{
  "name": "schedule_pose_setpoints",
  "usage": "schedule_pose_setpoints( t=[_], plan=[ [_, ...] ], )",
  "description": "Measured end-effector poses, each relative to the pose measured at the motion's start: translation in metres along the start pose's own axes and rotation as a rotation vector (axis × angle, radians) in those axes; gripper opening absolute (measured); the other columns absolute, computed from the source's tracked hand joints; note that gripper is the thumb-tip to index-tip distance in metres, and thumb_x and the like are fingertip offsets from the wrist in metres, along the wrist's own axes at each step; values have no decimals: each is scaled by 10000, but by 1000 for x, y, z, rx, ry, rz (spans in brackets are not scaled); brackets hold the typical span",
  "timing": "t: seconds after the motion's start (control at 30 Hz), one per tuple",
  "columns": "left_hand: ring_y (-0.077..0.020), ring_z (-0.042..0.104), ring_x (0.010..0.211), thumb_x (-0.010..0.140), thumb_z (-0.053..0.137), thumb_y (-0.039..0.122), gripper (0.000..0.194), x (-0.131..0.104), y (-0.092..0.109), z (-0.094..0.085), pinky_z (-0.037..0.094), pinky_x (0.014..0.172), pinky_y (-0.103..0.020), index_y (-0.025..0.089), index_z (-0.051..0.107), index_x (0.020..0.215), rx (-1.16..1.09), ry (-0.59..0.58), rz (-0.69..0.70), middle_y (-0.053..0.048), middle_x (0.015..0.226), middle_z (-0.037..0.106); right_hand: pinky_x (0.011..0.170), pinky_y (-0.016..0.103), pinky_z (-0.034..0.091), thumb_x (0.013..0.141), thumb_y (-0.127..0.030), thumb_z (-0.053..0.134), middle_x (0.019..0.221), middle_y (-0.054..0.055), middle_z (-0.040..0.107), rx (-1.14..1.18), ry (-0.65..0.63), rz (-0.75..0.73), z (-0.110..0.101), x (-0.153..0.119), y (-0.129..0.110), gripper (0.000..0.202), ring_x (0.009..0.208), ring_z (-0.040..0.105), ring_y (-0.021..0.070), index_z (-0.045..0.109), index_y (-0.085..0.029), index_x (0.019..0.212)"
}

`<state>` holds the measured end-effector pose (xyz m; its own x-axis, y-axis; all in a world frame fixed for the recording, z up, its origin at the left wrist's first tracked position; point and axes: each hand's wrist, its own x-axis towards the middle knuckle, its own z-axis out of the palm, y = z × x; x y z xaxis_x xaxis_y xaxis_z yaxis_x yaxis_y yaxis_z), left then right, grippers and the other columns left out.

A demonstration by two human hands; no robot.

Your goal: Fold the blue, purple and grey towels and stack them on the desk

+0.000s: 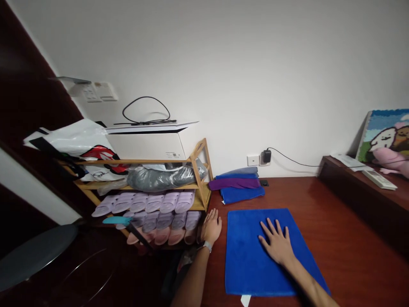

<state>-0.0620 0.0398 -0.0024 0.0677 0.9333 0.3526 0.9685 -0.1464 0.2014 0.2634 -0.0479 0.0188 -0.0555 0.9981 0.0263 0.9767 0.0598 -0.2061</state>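
Observation:
A blue cloth (246, 256) lies spread flat on the reddish-brown table (351, 238), a white tag at its near edge. My right hand (277, 243) rests on the upper right part of this cloth, fingers spread, holding nothing. Left of the cloth, at the table's left edge, my left hand (211, 227) lies palm down with its fingers extended and nothing in it; a watch band is round that wrist. Beyond the spread cloth, near the wall, a small stack of cloths (239, 184) shows blue, purple and greyish-blue layers.
A wooden rack (204, 187) at the left holds slippers (169, 202), bags and a white box (147, 146). A black adapter (266, 156) is plugged into the wall. On the raised right ledge are papers, a pink plush toy (391, 160) and a picture.

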Motion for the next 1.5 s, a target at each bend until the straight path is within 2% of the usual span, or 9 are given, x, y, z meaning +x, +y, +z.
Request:
schedule_pose_setpoints(
  t=[0.07, 0.17, 0.47, 0.8, 0.97, 1.13, 1.37, 1.43, 1.5],
  plan=[
    [-257, 486, 1460, 994, 410, 248, 515, 0, 0, 0, 374, 1233, -429, 119, 588, 1460, 2, -8, -2, -134, 1541, 558, 1237, 713, 85, 977, -755, 283, 1716, -26, 250, 22, 9, -8, 6, -9, -7, 729, 1593, 154, 379, 307, -420, 1623],
    [-249, 491, 1456, 1001, 397, 251, 513, 1, -1, 1, 381, 1230, -423, 104, 589, 1453, 18, -22, -8, -142, 1542, 554, 1254, 680, 73, 972, -772, 272, 1711, -34, 267, 30, 34, -8, 7, -13, 9, 732, 1596, 156, 354, 297, -434, 1621],
    [-240, 518, 1435, 1014, 376, 264, 506, 0, -8, 7, 404, 1218, -430, 126, 592, 1451, 46, 11, 8, -125, 1530, 572, 1268, 642, 82, 958, -770, 324, 1713, -48, 274, -43, 19, 114, -4, 23, 130, 726, 1596, 175, 319, 290, -459, 1614],
    [-269, 532, 1425, 1016, 372, 325, 504, 0, -20, 12, 446, 1194, -488, 183, 612, 1436, 25, 42, 36, -86, 1498, 613, 1259, 645, 114, 965, -740, 305, 1738, -36, 193, -88, -50, 201, -28, 127, 249, 745, 1603, 139, 317, 219, -436, 1639],
    [-253, 534, 1423, 1030, 381, 352, 498, -3, -27, 15, 471, 1178, -479, 215, 598, 1456, 33, 54, 14, -66, 1512, 603, 1256, 643, 116, 953, -745, 302, 1735, -7, 209, -85, -48, 164, -30, 188, 303, 771, 1599, 153, 329, 248, -405, 1642],
    [-239, 493, 1457, 1045, 401, 385, 508, -8, -31, 17, 462, 1188, -474, 250, 534, 1516, 25, 25, -11, -41, 1555, 558, 1250, 661, 123, 933, -768, 311, 1732, 12, 213, -64, -47, 102, -28, 226, 343, 805, 1592, 173, 358, 282, -385, 1641],
    [-232, 480, 1466, 1039, 423, 384, 511, -9, -24, 10, 446, 1201, -462, 308, 510, 1537, 44, -28, -38, -3, 1575, 535, 1244, 634, 124, 915, -770, 307, 1724, 55, 241, -99, -85, 88, -25, 252, 372, 839, 1586, 173, 375, 355, -332, 1629],
    [-233, 487, 1461, 1042, 415, 374, 506, -9, -20, 8, 454, 1193, -455, 294, 519, 1531, 49, -16, -32, -10, 1570, 543, 1244, 652, 138, 920, -691, 364, 1703, 66, 310, -128, -44, 48, -32, 253, 352, 786, 1573, 217, 387, 420, -306, 1603],
    [-242, 491, 1458, 1043, 408, 363, 503, -8, -16, 5, 448, 1195, -464, 265, 533, 1520, 46, -14, -34, -31, 1560, 555, 1249, 619, 193, 942, -565, 380, 1655, 101, 410, -117, 60, -57, -39, 245, 305, 701, 1539, 311, 374, 507, -243, 1552]
  ],
)
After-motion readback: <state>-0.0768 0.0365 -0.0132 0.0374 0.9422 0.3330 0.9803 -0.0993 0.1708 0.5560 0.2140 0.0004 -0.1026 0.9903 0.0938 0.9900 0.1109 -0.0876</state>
